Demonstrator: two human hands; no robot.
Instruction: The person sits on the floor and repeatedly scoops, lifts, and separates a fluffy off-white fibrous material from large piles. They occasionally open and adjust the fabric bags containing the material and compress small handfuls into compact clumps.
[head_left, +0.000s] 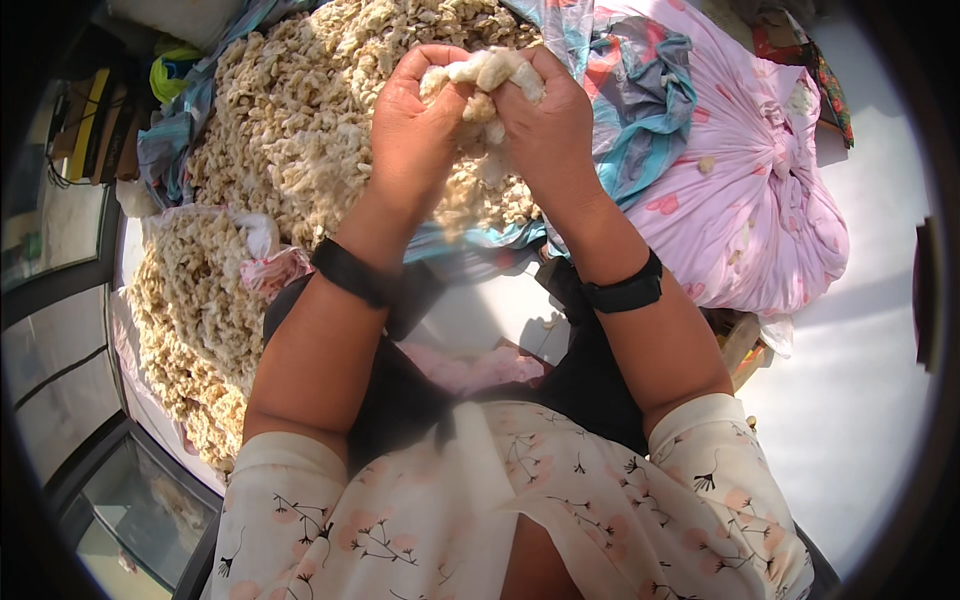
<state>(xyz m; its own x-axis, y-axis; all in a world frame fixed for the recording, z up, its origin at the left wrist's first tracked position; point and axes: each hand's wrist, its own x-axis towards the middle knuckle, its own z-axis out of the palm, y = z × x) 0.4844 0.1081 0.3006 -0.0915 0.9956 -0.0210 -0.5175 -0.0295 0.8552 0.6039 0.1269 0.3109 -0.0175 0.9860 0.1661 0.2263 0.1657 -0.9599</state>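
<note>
My left hand (421, 109) and my right hand (546, 112) are raised close together, both pinching one tuft of fluffy raw fibre (493, 69). The tuft is whitish with tan lumps and spans the gap between my thumbs and fingers. Whether it is cotton or wool I cannot tell. Loose bits below it look blurred. Under and beyond my hands spreads a large heap of tan and cream fibre clumps (285, 135), lying on a blue, grey and red patterned cloth (637, 112). My fingertips are partly hidden by the tuft.
At left, a second heap of clumps (199, 300) lies beside a glazed, dark-framed panel (56, 341). A knotted pink cloth bundle with hearts (739, 187) bulges at right. Boxes (94, 124) stand far left. White floor (847, 420) shows at right.
</note>
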